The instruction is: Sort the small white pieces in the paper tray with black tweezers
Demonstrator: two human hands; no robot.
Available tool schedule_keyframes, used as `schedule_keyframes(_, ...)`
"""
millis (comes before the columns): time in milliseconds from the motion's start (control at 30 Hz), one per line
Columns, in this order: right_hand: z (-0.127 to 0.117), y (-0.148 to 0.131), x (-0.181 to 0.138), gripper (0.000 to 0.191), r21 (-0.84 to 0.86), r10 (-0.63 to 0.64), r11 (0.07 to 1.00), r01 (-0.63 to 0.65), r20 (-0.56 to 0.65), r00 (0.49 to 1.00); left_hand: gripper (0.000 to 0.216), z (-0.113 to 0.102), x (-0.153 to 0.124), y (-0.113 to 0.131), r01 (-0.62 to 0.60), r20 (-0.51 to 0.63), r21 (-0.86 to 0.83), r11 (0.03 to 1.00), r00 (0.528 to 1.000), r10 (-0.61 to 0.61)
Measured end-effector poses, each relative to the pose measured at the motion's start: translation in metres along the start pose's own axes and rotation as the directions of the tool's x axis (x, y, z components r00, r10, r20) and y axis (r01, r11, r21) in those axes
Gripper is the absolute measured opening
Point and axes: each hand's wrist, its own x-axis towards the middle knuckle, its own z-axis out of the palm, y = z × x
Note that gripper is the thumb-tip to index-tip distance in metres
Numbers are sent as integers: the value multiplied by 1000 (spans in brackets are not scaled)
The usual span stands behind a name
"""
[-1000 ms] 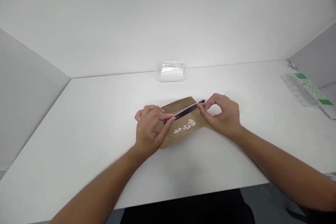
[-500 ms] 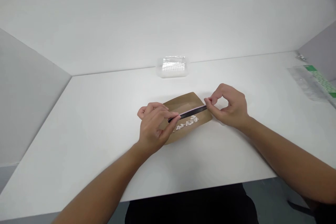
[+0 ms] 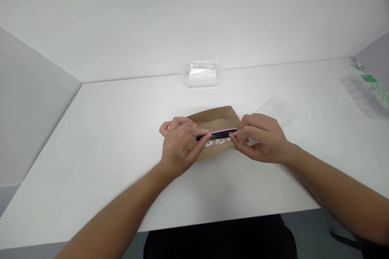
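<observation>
My left hand [image 3: 182, 141] pinches the left end of a black nail file [image 3: 219, 134] with a pale edge, held level above a brown paper sheet [image 3: 212, 113]. At the file's right part, my right hand [image 3: 258, 137] is closed, its fingertips pinching a small pale piece [image 3: 231, 133] that looks like a false nail tip against the dark face. Its exact shape is mostly hidden by the fingers. Several small white nail tips [image 3: 209, 144] lie in a row on the brown paper, just below the file and partly covered by my hands.
A clear plastic box [image 3: 201, 76] stands at the back of the white table [image 3: 121, 129], near the wall. Far right lies a transparent bag [image 3: 361, 95] with a green printed part. A thin see-through sheet or bag [image 3: 278, 109] rests behind my right hand.
My right hand has slid left and slightly down along the nail file, and a small pale piece now shows at its fingertips. The file has turned closer to level. My left hand stays nearly in place.
</observation>
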Motion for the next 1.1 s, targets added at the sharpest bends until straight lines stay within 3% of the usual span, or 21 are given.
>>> schedule_keyframes(233,-1,2,-2,20,-82,43,996,-42,11,999,7,1,-1,0,35,12,-14,999,999,-35)
schedule_keyframes(433,6,-8,-3,18,-117,7,993,-2,37,999,5,1,0,0,17,13,-20,1000,1000,-17)
schedule_keyframes(633,3,0,-2,21,-81,92,993,-91,13,996,6,2,-1,1,35,25,-14,999,999,-34)
schedule_keyframes(867,5,-6,-1,21,-150,39,988,-38,4,999,5,2,-2,0,17,21,-23,1000,1000,-17)
schedule_keyframes(1100,4,-9,1,20,-32,115,993,-115,3,993,6,2,-1,-1,32,37,-11,999,999,-32)
